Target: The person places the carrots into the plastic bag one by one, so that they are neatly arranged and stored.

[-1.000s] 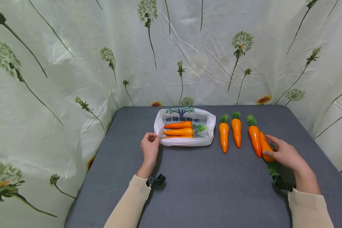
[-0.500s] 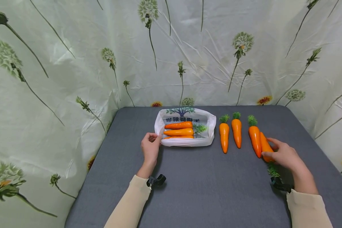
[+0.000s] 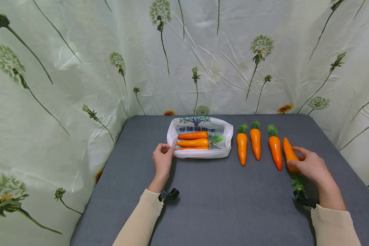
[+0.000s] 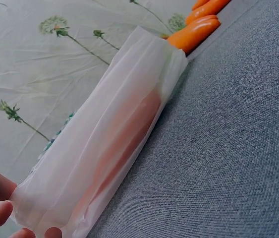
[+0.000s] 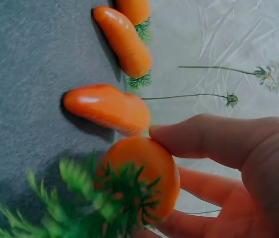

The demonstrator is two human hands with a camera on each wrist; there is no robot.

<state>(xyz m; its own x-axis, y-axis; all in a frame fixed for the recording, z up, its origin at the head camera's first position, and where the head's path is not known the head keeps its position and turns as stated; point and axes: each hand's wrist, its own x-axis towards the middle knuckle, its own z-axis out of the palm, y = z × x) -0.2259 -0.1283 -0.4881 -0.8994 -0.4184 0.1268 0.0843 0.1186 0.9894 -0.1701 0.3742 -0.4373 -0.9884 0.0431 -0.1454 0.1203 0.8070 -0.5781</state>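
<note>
A white plastic bag (image 3: 203,154) with a printed tree lies with its mouth spread, several orange carrots (image 3: 192,142) inside it. My left hand (image 3: 162,158) pinches the bag's near left rim between thumb and fingers; the left wrist view shows the fingertips on the bag's thin plastic (image 4: 99,134). At the right my right hand (image 3: 310,164) grips the rightmost carrot (image 3: 290,153) around its thick upper part, its green top towards me. In the right wrist view this held carrot (image 5: 149,163) sits between thumb and fingers, its leaves partly covering it.
Three more carrots lie in a row between the bag and my right hand: a left one (image 3: 242,148), a middle one (image 3: 256,143) and a right one (image 3: 275,152). Behind the grey table (image 3: 221,205) hangs a flower-printed curtain (image 3: 221,78).
The carrot in my right hand has shifted slightly right and away from its neighbour, leaving a gap, with its tip turned a little upward in the view. My left hand holds the bag steady.
</note>
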